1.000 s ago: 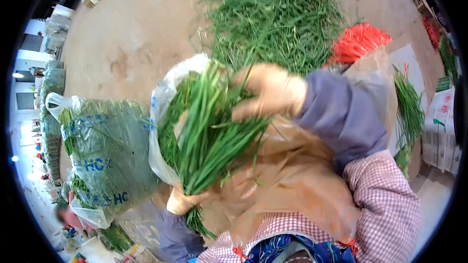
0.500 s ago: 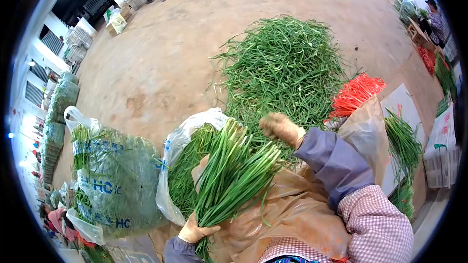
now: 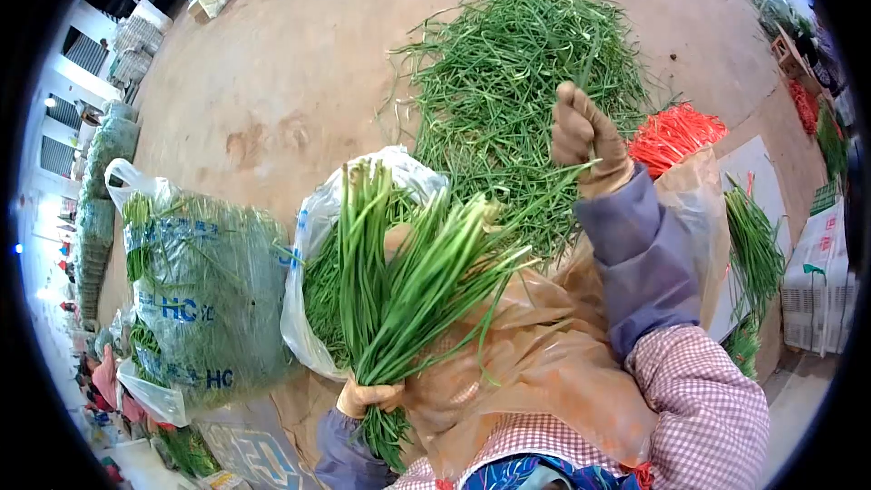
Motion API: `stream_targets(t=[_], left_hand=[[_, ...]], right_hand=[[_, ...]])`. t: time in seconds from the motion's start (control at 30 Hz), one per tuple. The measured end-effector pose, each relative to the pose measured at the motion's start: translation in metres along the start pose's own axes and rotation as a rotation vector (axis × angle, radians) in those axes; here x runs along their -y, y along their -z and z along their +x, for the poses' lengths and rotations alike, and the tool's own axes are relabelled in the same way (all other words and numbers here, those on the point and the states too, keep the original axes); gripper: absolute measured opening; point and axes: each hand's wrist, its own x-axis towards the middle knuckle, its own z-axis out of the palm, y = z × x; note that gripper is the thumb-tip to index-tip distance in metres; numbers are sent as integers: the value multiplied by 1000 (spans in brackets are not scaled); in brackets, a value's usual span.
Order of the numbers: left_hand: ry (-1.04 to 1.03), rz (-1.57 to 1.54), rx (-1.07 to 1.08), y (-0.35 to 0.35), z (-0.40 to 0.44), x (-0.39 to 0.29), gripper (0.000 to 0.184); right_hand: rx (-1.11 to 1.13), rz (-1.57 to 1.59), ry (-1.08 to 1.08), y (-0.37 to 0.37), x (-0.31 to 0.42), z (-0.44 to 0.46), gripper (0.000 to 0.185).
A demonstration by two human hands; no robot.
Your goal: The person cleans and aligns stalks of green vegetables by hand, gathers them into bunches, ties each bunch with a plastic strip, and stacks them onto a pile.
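Observation:
My left hand (image 3: 370, 396), in a pale glove, is wrapped round the lower part of a bunch of chives (image 3: 386, 318). The bunch fans upward, its pale cut ends at the top. My right hand (image 3: 588, 134), gloved too, is raised with curled fingers at the near right side of a heap of loose chives (image 3: 517, 82). A thin green blade shows at its fingertips, but whether they pinch it I cannot tell. Behind the bunch an open white plastic bag (image 3: 295, 308) holds more greens. A translucent brown plastic sheet (image 3: 562, 372) covers my lap.
At left stands a packed clear bag of greens (image 3: 213, 308) with blue print. Red ties (image 3: 676, 136) lie right of the heap, beside a pale board (image 3: 753, 163) and a small bundle of greens (image 3: 755, 240). A white crate (image 3: 817, 281) is at far right.
My right hand has moved up and to the right, away from the bunch. The bunch in my left hand now stands more upright and spreads into two parts. The view has tilted down slightly.

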Motion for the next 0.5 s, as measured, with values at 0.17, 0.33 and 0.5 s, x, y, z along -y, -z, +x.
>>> stream_targets(t=[0.17,0.33,0.5], left_hand=[[-76,-85,38,-7,6,5,50],[-81,-79,17,-16,0,9,46],[-85,-70,42,-4,3,18,44]], right_hand=[[-141,-229,-596,-1,-70,-20,58],[-261,-161,-561,-3,-97,-26,35],[-494,-299,-323,-31,-50,-14,12]])
